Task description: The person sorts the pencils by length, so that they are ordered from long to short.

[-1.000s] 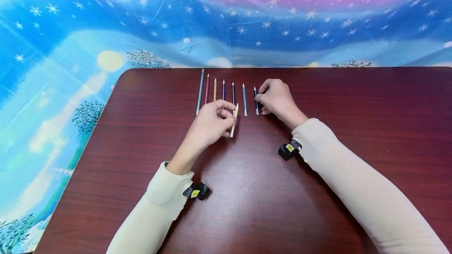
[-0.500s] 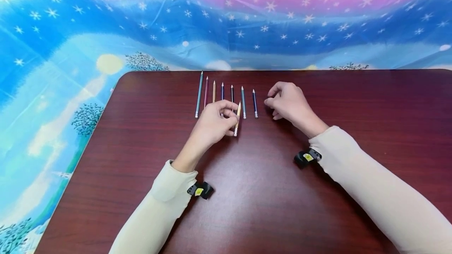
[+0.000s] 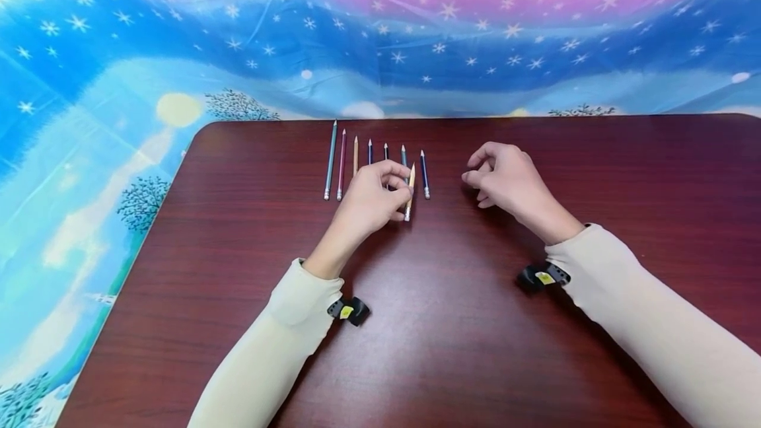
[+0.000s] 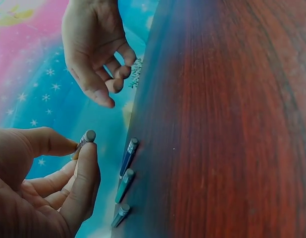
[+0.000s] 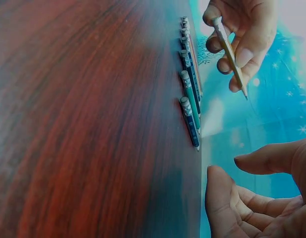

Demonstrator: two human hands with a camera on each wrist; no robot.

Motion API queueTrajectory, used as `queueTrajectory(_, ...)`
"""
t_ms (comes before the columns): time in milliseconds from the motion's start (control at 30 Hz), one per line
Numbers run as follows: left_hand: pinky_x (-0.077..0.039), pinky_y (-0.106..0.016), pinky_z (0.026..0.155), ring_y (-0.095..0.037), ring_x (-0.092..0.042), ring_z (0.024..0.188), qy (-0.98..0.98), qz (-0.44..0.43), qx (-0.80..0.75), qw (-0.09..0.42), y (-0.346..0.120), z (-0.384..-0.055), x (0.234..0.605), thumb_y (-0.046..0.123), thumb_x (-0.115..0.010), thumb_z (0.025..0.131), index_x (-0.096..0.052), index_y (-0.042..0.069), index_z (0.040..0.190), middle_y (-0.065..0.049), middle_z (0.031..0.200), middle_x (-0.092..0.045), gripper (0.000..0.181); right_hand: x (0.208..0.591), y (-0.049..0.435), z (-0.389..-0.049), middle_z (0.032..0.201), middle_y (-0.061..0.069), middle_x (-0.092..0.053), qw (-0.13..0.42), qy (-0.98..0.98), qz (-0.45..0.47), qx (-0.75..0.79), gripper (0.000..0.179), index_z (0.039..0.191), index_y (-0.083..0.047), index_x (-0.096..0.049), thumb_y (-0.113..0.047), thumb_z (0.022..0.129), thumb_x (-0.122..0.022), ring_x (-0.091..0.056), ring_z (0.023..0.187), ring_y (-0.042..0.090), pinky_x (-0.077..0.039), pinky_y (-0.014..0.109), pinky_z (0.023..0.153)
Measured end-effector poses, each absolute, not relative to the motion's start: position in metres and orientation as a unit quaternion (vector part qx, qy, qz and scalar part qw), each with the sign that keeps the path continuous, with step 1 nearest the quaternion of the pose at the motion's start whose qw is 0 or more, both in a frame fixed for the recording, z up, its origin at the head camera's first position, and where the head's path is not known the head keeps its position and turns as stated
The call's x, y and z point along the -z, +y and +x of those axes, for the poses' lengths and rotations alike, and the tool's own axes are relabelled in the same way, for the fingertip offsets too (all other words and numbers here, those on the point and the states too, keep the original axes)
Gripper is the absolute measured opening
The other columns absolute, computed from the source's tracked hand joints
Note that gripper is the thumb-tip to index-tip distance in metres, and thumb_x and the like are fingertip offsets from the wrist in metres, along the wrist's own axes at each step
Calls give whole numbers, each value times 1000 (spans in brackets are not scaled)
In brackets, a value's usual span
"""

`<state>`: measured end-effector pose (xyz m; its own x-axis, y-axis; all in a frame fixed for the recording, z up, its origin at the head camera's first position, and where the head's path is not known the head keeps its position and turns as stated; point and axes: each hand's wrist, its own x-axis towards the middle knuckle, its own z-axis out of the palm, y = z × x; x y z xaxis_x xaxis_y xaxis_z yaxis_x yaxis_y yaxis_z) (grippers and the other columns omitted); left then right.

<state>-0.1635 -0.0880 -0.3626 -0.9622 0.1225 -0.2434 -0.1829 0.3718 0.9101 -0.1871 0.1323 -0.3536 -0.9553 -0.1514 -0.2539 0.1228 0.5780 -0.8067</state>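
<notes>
My left hand pinches a short yellow pencil between thumb and fingers, held above the table with its sharpened tip pointing away. In the right wrist view the same pencil shows whole, its eraser end up. My right hand hovers to the right with loosely bent fingers, and a gap shows between thumb and forefinger in the right wrist view. Closest to it in the row lies a dark blue pencil. Left of that is a teal pencil, partly hidden behind my left hand.
Further left in the row lie a long light-blue pencil, a maroon pencil and several others, some partly covered by the left hand. All rest on a dark reddish wooden table. A snowflake-patterned cloth hangs behind its far edge.
My right hand has let go of the dark blue pencil and drawn away to the right. My left hand has shifted slightly right with the yellow pencil.
</notes>
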Motion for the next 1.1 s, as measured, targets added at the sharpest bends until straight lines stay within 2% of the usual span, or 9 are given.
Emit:
queueTrajectory(233,-62,-32,61,-15,-64,57,827,-6,-547,129,-82,-168,363,5,-58,91,-64,10,113,-5,88,-64,24,350,141,-180,83,14,-67,143,879,-9,456,29,116,1,-56,-14,93,-64,-66,61,18,-61,36,61)
queueTrajectory(433,-61,-31,60,-16,-65,57,841,-2,-529,113,-73,-175,362,5,-58,89,-64,11,109,-2,83,-64,22,346,147,-175,87,13,-65,144,879,-8,455,30,117,1,-56,-16,93,-64,-65,63,17,-61,33,63)
queueTrajectory(667,-60,-27,62,-15,-67,60,847,0,-519,113,-59,-183,360,8,-60,90,-62,12,109,-2,85,-67,20,345,157,-169,86,12,-65,139,879,-7,456,31,118,1,-55,-16,93,-64,-65,63,16,-61,32,63)
queueTrajectory(1100,-60,-23,60,-15,-69,65,836,-26,-537,111,-33,-199,368,5,-64,91,-62,6,108,-6,90,-65,18,346,171,-161,84,12,-65,118,883,0,454,28,114,0,-57,-15,92,-65,-64,62,19,-61,32,61)
